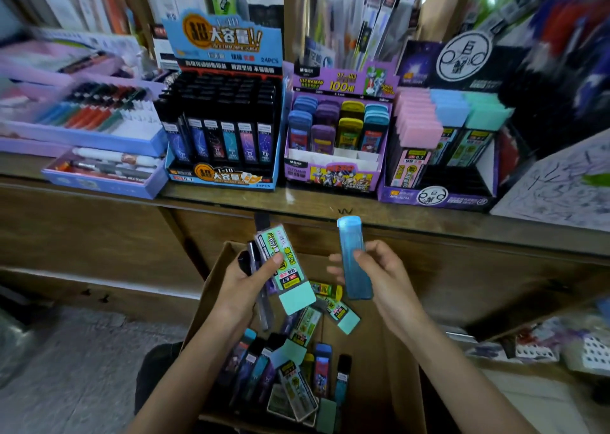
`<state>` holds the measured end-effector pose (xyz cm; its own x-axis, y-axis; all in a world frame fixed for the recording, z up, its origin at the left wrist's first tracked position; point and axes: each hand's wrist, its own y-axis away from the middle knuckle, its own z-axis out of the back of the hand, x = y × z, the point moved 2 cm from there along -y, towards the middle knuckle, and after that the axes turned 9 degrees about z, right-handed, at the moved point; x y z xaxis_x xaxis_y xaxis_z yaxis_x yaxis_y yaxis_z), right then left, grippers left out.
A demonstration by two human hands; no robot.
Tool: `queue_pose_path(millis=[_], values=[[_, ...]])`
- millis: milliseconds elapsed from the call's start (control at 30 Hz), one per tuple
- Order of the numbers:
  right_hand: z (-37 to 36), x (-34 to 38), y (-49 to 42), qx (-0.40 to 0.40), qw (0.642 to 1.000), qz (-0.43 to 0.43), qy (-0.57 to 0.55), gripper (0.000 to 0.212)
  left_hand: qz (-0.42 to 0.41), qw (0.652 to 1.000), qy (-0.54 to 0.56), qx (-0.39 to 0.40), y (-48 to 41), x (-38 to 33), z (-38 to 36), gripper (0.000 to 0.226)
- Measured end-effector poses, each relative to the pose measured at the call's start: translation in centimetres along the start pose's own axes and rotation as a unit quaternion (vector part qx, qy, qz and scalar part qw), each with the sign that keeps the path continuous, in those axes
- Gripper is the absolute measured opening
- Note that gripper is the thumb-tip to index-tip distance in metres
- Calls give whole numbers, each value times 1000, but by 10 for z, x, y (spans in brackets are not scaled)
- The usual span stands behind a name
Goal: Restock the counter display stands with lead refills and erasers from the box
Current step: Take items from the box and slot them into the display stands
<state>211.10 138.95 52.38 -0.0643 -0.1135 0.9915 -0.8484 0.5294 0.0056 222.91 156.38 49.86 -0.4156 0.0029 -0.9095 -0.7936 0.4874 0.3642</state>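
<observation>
"On the wooden counter [297, 202], left to right: what entries?"

"Item 1: lilac cardboard trays [99, 133] of pens, blurred. Item 2: blue cardboard display stand [224, 176], rows of black slim lead-refill cases. Item 3: purple cardboard display stand [330, 178], with flat cases in blue, purple, yellow and teal in its rear rows and white dividers showing in its front row. Item 4: dark purple display stand [432, 197], tall cases with pink, blue and mint caps, packed toward its left side."

"Below the counter?"

"Item 5: brown cardboard box [399, 367], open. Contents: loose refill cases [297, 377], mixed and lying criss-cross. Some are dark-labelled, some mint-capped, one yellow."

"Left hand [254, 278]?"

"Over the far left part of the box. Its fingers are curled round a bundle. On top is a clear mint-capped refill case [287, 268] with a yellow-green label, cap end pointing down, the thumb pressed on the label. Dark slim cases [252, 255] lie behind it."

"Right hand [379, 275]?"

"Over the box, apart from the left. Thumb in front and fingers behind pinch a translucent blue flat case [355, 262]. The case is nearly upright, its top just under the counter's front edge, and it touches no stand."
</observation>
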Motion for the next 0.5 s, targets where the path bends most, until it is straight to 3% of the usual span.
queue_pose_path(millis=[267,400,500], values=[[-42,38,-29,20,997,24,-65,34,-65,998,13,-11,-2,-56,3,35],[-70,53,-47,38,996,19,-81,19,-88,996,10,-28,0,-78,16,35],[-94,73,-64,61,996,63,-28,11,-97,994,22,-40,3,-90,32,33]])
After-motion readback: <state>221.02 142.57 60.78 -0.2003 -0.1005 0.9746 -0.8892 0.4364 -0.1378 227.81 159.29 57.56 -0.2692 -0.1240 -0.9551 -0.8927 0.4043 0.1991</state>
